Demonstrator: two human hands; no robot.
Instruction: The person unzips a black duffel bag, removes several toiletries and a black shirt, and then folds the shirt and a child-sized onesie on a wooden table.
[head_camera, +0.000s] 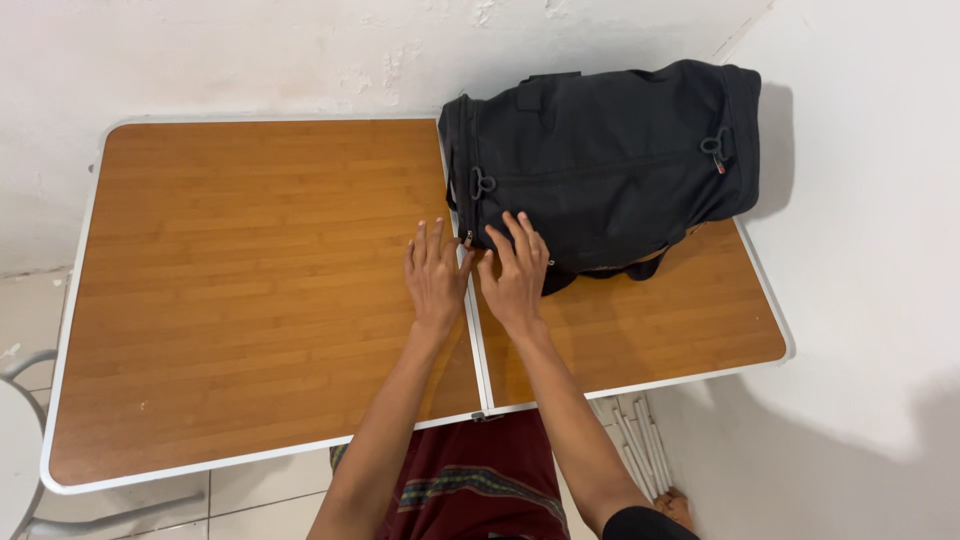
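**Hands at bag's near-left corner**

Bench (250, 300): wood top, metal rim, centre seam. Black bag (610, 160) lies on its side at the far right corner, against the wall. Left hand (435, 280) flat on bench, fingers spread, holding nothing. Right hand (515, 275) fingers loosely spread, tips on the bag's lower edge beside the zipper pull (467, 240). Judgement: pin fabric with one hand, pinch pull with the other.

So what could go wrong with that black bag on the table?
The black bag lies at the far right of the folding table, close to its right edge, so a hard tug might slide it off. Both hands, the left hand and the right hand, rest by the metal seam down the table's middle, where fingers might get pinched. The small zipper pull could catch a fingertip.
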